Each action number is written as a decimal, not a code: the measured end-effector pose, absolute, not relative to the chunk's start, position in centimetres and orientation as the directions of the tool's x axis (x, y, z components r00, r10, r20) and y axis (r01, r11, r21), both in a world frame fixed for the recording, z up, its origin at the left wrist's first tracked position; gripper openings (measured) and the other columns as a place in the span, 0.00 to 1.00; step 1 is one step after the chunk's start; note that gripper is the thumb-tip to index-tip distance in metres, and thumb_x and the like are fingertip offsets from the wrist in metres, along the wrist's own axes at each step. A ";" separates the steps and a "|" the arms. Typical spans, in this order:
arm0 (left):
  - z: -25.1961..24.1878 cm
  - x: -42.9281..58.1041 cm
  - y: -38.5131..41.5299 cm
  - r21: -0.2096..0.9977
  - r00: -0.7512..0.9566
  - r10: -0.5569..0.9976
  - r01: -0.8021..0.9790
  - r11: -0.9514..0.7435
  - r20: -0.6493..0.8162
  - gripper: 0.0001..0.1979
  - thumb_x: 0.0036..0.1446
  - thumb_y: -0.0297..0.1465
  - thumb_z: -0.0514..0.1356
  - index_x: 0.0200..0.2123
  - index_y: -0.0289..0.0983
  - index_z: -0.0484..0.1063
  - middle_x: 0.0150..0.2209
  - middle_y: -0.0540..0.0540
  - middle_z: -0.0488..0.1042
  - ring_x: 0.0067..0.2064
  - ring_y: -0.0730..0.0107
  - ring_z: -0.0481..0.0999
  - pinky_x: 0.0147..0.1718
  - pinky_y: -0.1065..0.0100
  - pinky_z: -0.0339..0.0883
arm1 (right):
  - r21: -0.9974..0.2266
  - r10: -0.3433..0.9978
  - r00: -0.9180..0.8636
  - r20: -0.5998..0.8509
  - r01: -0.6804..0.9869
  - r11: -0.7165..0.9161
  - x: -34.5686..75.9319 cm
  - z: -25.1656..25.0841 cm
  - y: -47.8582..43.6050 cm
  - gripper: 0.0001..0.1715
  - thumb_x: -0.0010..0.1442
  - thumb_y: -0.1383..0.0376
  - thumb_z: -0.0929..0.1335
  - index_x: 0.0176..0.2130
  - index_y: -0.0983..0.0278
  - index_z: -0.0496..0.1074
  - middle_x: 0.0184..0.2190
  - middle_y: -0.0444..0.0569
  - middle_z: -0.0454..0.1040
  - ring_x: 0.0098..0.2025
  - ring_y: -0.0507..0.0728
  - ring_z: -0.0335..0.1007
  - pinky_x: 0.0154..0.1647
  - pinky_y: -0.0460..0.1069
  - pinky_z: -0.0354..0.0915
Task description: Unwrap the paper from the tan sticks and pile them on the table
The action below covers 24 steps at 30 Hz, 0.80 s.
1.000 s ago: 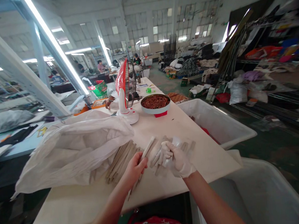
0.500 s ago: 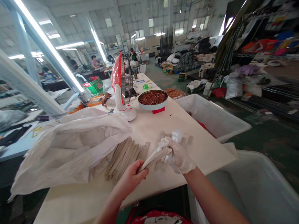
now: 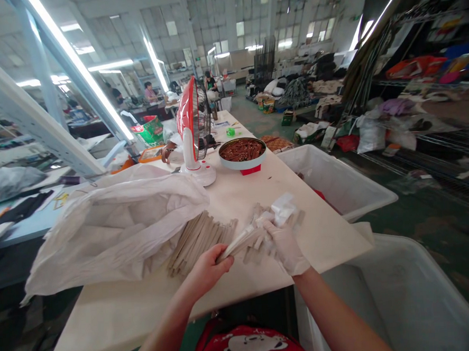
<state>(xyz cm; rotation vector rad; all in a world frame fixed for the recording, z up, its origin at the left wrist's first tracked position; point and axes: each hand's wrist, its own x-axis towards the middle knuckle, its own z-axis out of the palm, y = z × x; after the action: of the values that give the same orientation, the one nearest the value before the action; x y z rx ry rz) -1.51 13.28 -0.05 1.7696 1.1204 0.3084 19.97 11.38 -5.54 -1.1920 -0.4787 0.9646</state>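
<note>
While our left hand (image 3: 207, 271) has its fingers clamped on the near end of a pale strip bundle (image 3: 242, 242) over the counter (image 3: 147, 310), our gloved right hand (image 3: 285, 246) is at the far end, by a crumpled white sheet (image 3: 284, 208); we can't tell if those fingers grip. Left of the bundle we've got a strip pile (image 3: 199, 242) beside a white sack (image 3: 115, 236). Farther back: red fan (image 3: 186, 112), round tin (image 3: 244, 163) of brown pieces (image 3: 243, 149) right of it.
</note>
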 end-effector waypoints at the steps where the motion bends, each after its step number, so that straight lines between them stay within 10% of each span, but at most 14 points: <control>1: -0.1 -1.7 13.3 0.826 0.534 0.803 0.555 -0.098 -0.264 0.13 0.52 0.37 0.54 0.36 0.35 0.70 0.23 0.54 0.65 0.26 0.72 0.63 0.25 0.72 0.53 | -0.934 0.824 0.541 -0.165 -0.355 0.046 20.0 -5.5 11.3 0.18 0.45 0.55 0.74 0.34 0.64 0.75 0.30 0.46 0.77 0.33 0.55 0.70 0.34 0.48 0.65; 24: -3.4 0.2 13.9 0.876 0.345 0.933 0.476 -0.077 -0.105 0.14 0.55 0.43 0.53 0.27 0.38 0.63 0.20 0.55 0.59 0.22 0.75 0.60 0.22 0.72 0.51 | -0.836 0.953 0.271 -0.135 -0.547 0.038 15.5 -6.1 10.3 0.19 0.46 0.53 0.74 0.35 0.60 0.73 0.25 0.43 0.75 0.34 0.56 0.72 0.35 0.49 0.67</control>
<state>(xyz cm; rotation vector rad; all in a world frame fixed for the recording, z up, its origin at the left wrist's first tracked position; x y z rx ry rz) 0.22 13.87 -3.43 1.7036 1.2676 0.6339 15.53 10.26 -6.07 -0.9411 -0.5441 1.2421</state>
